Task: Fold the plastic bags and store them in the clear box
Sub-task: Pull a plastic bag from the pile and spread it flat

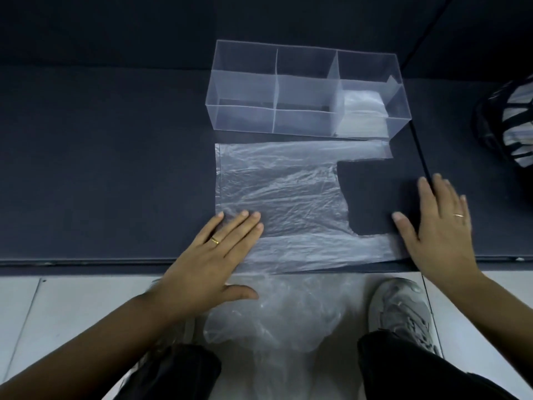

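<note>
A clear plastic bag (282, 194) lies spread flat on the dark mat (101, 174), its two handles pointing right. My left hand (213, 255) presses flat on the bag's near left corner with straight fingers. My right hand (438, 223) lies flat with spread fingers on the end of the near handle. Behind the bag stands the clear box (245, 90) with three compartments. The right compartment holds a stack of folded bags (362, 114); the other two hold nothing. A heap of loose bags (274, 313) lies on the floor between my knees.
The mat's front edge runs just below my hands, with white floor tiles (57, 307) beneath it. A grey shoe (401, 307) stands at the lower right. A dark mesh basket (510, 122) with striped contents sits at the right edge.
</note>
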